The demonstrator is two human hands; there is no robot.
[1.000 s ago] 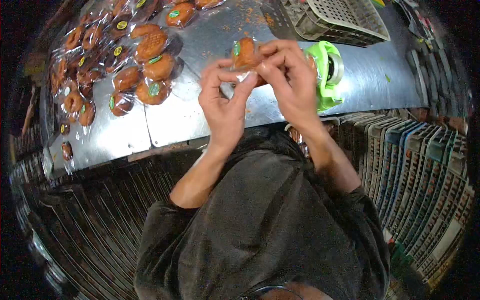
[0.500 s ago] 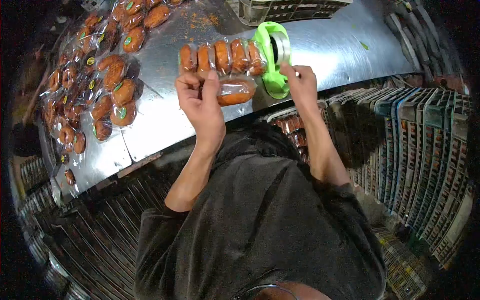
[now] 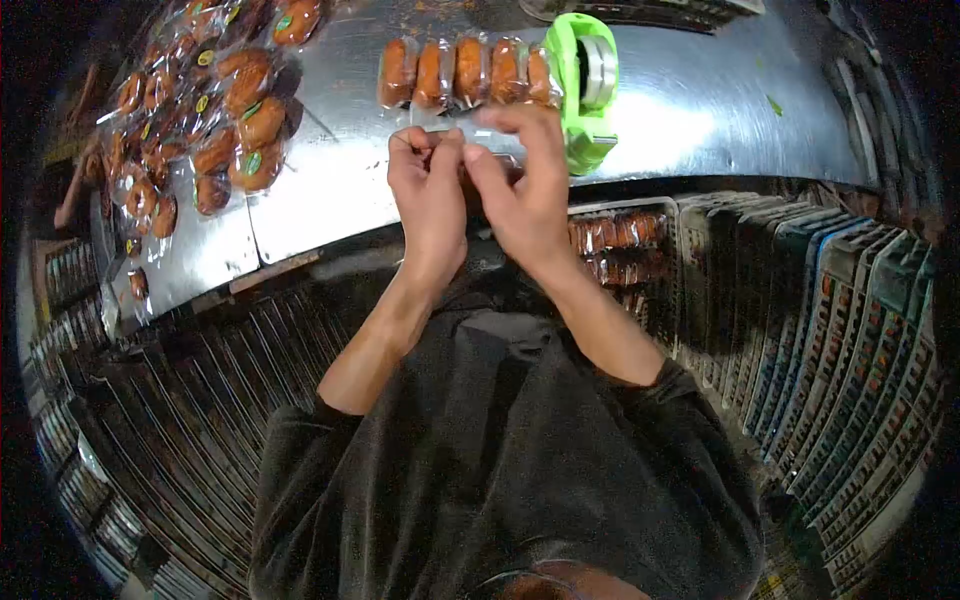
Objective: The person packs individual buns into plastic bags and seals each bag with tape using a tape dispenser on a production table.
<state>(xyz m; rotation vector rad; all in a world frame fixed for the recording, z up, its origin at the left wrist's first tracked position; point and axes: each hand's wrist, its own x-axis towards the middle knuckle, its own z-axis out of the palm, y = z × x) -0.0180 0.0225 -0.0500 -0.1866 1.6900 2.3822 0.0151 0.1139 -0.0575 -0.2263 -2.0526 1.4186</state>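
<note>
My left hand (image 3: pixel 432 195) is closed, its bent thumb and fingers pinching one end of a clear plastic-wrapped bread roll (image 3: pixel 512 168). Most of that roll is hidden behind my hands. My right hand (image 3: pixel 528 190) lies over it, thumb close to the left fingertips, index finger stretched out and blurred. Just beyond my hands, a row of wrapped bread rolls (image 3: pixel 468 72) lies on the metal table (image 3: pixel 330 215). At the row's right end stands a bright green tape dispenser (image 3: pixel 580 95) with a pale roll in it.
Many wrapped breads (image 3: pixel 255 125), some with green or yellow stickers, cover the table's left side. A crate (image 3: pixel 672 235) with wrapped rolls stands below the table edge at right. Stacked plastic crates (image 3: pixel 800 270) fill the right. Part of another crate (image 3: pixel 660 12) shows at the back.
My right hand has moved left from the tape dispenser to meet my left hand at the roll. The camera view has shifted, so the table sits higher.
</note>
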